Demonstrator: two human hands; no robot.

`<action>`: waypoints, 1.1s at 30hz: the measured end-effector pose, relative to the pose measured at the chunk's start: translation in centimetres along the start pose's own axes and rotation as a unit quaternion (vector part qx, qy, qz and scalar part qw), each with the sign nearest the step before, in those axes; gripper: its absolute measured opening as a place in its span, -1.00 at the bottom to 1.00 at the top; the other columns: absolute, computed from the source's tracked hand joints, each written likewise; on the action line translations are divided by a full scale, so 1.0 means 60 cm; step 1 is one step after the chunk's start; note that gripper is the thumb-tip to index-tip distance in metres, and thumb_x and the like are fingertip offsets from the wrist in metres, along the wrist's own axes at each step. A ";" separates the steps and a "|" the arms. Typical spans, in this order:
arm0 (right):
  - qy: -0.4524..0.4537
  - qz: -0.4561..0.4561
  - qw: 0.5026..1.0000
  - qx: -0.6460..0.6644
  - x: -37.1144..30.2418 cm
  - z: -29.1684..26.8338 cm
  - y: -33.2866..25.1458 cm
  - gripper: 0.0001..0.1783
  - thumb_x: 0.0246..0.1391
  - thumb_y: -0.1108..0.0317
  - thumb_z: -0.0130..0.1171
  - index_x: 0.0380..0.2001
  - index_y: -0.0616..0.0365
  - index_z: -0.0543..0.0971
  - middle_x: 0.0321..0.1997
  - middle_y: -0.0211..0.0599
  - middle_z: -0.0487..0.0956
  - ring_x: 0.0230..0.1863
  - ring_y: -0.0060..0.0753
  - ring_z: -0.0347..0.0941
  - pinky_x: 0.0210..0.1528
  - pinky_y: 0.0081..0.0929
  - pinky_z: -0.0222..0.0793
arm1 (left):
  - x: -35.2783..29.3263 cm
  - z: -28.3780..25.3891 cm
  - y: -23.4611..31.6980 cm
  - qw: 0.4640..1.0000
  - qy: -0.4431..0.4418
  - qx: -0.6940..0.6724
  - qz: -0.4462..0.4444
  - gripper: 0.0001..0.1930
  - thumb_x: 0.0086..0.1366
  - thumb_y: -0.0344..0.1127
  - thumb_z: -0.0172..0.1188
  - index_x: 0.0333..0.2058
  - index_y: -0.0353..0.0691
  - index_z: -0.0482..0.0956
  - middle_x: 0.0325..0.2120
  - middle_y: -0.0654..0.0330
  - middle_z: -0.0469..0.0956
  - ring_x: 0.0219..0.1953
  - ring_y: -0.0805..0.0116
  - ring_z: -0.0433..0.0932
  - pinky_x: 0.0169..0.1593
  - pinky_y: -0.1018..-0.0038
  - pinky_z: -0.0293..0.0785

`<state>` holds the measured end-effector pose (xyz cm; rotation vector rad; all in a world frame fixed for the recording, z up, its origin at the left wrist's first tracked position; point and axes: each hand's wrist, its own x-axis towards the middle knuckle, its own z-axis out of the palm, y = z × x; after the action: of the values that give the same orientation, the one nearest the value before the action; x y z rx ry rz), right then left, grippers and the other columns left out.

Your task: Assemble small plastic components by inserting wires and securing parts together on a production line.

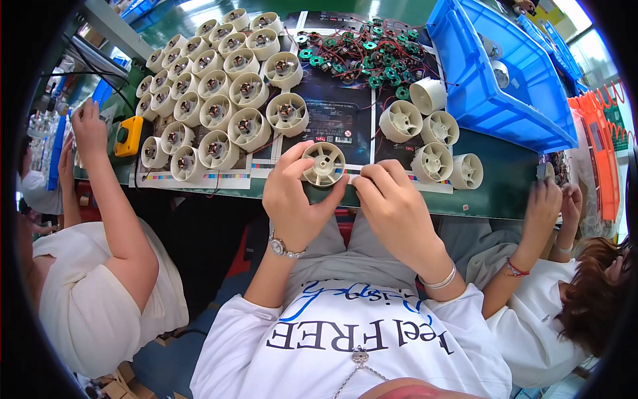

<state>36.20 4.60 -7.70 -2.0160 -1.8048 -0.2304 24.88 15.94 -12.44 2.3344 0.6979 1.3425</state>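
My left hand (pixel 296 199) is closed round a cream plastic fan housing (pixel 323 166), a short round duct with spokes and a hub inside. It is held just over the near edge of the table, open end up. Beside its right rim, the fingers of my right hand (pixel 392 203) are pinched together; what they hold, if anything, is too small to make out. To the right stand several fan housings with bare hubs (pixel 432 163). On the left are rows of similar housings with small motors (pixel 247 126) in their centres.
A heap of green round circuit boards with red wires (pixel 372 56) lies at the back. At the right stands a blue plastic bin (pixel 505 100) with housings inside. A yellow box with a green button (pixel 128 136) sits at the left. People (pixel 100 266) work on both sides.
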 end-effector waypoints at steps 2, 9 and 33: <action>0.013 0.013 0.998 0.063 -0.012 -0.009 -0.002 -0.72 -0.23 0.59 0.28 -0.35 0.16 0.53 -0.23 -0.35 0.51 -0.20 -0.29 0.38 -0.17 -0.46 0.36 | 0.002 -0.003 0.001 1.000 -0.004 -0.003 -0.004 -0.39 -0.12 -0.37 0.50 -0.12 -0.15 0.32 -0.04 0.11 0.54 -0.16 0.22 0.59 -0.18 0.47 0.53; 0.099 0.074 0.979 0.163 -0.062 -0.008 -0.010 -0.80 -0.27 0.66 0.28 -0.51 0.17 0.54 -0.29 -0.36 0.52 -0.26 -0.29 0.39 -0.20 -0.48 0.36 | 0.000 0.000 -0.001 0.999 -0.012 -0.048 -0.012 -0.32 -0.12 -0.40 0.48 0.00 -0.17 0.32 -0.03 0.10 0.53 -0.11 0.24 0.56 -0.16 0.46 0.51; 0.296 0.196 0.720 0.596 -0.110 -0.050 0.020 -0.66 -0.07 0.74 0.19 -0.35 0.15 0.30 -0.22 0.00 0.53 -0.34 -0.22 0.58 -0.28 -0.47 0.61 | 0.007 -0.030 0.083 0.884 -0.234 -0.392 -0.100 -0.34 -0.26 -0.56 0.29 -0.02 -0.21 0.47 -0.10 0.12 0.51 -0.14 0.21 0.52 -0.05 0.38 0.48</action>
<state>36.89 -2.71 -7.85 -1.0747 -0.6715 0.3315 24.66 12.24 -8.62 1.7401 0.1702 0.7108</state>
